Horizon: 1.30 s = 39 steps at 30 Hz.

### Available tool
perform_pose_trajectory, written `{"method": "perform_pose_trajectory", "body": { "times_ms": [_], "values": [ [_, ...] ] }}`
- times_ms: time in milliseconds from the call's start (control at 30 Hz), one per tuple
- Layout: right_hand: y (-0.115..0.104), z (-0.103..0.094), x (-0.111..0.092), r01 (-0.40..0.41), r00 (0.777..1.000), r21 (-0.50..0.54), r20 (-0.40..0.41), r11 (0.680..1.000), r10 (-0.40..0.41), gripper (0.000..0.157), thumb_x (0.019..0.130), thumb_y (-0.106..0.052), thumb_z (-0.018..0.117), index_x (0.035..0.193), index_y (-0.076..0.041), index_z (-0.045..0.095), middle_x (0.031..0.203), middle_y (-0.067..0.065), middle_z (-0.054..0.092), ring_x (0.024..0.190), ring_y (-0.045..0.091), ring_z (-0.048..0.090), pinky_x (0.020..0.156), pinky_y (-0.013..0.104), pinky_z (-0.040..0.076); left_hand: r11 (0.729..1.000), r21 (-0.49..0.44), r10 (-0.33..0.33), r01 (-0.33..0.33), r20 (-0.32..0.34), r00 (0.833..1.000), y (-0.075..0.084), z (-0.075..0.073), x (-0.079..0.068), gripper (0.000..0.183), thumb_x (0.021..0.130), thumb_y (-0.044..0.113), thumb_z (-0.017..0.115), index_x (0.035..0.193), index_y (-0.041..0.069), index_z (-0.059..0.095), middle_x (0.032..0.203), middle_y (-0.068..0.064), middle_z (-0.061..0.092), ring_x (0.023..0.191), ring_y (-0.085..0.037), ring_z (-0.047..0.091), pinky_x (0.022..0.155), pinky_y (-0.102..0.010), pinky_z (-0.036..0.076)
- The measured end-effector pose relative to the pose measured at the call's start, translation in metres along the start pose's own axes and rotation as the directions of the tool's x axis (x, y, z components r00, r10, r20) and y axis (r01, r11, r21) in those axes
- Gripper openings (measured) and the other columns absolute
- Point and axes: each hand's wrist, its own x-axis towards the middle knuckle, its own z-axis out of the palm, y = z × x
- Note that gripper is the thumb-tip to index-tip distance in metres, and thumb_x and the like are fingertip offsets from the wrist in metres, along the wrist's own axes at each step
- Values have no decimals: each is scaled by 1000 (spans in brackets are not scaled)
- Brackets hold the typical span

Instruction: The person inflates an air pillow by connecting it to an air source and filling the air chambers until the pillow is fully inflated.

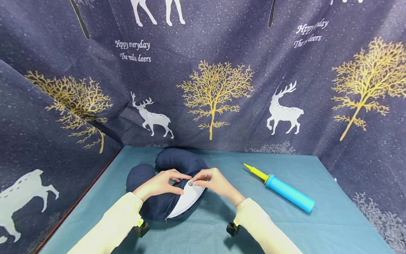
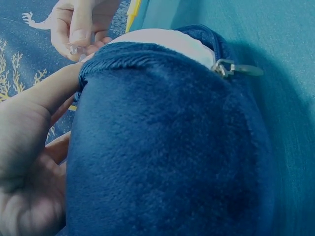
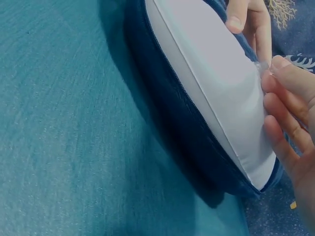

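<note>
A dark blue plush U-shaped neck pillow [image 1: 180, 160] lies on the table, its zipped cover open along one side. White inner lining [image 1: 184, 203] shows through the gap. My left hand [image 1: 163, 183] grips the pillow at the cover's edge, thumb on the near side and fingers toward the far side. Between thumb and forefinger, my right hand [image 1: 217, 181] pinches a small clear air valve [image 3: 263, 65] on the white inner. The fingertips of both hands are close together there. In the left wrist view a metal zipper pull [image 2: 246, 70] hangs at the opening's end.
To the right on the teal tablecloth [image 1: 320, 233] lies a blue hand pump [image 1: 290, 193] with a yellow nozzle [image 1: 255, 171] pointing up and left. A dark curtain [image 1: 234, 116] printed with deer and trees stands behind the table and along both sides.
</note>
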Motion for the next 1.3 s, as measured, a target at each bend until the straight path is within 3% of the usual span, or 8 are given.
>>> {"method": "perform_pose_trajectory", "body": {
  "times_ms": [167,367,600,1300],
  "values": [
    [-2,-1,-3,7,1000,34,2,999,-7,15,92,-21,71,104,-15,78,100,5,76,86,8,68,72,26,56,1000,7,6,-6,-2,1000,0,0,0,51,83,31,80,132,24,65,115,-4,62,109,-25,63,101,-50,50],
    [-5,-1,-5,24,1000,-12,-8,1000,-24,16,95,-23,67,103,-15,78,100,3,76,90,6,67,76,29,56,1000,23,-1,1,-7,1000,0,0,1,51,82,32,80,131,25,65,114,-3,63,108,-24,64,100,-50,50],
    [-9,3,-4,-10,998,-45,-60,999,7,14,93,-26,70,98,-16,78,95,2,77,81,5,66,71,29,56,1000,21,-2,3,-3,1000,0,1,1,51,83,31,80,131,24,66,113,-4,62,108,-24,63,100,-51,50],
    [-7,7,0,-60,996,-102,-68,993,53,8,88,-22,74,92,-17,79,89,2,76,71,1,59,63,20,50,1000,23,-5,5,-10,1000,0,2,0,50,83,30,80,131,25,66,113,-3,62,107,-24,64,100,-51,50]
  ]
}}
